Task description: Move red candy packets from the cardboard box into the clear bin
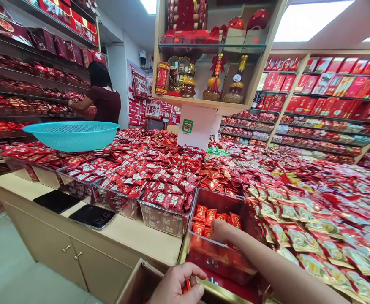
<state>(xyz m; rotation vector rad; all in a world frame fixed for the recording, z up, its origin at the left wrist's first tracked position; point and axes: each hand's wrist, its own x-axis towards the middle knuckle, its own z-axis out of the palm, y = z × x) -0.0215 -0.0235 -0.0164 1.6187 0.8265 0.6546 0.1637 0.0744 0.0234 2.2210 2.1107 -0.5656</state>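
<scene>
My right hand (220, 231) reaches into a clear plastic bin (217, 256) at the counter's front and touches several small red candy packets (215, 220) lying at its far end. Whether its fingers grip a packet is hidden. My left hand (180, 287) is low in front, over an open cardboard box (137, 282), with its fingers closed on a small red packet (186, 286).
Heaps of red wrapped sweets (159, 169) fill clear bins across the counter; yellow-and-red packs (314, 240) lie to the right. A teal basket (72, 134) sits on the left heap. Two black scales (93, 216) rest on the wooden counter. A person (104, 95) stands at the left shelves.
</scene>
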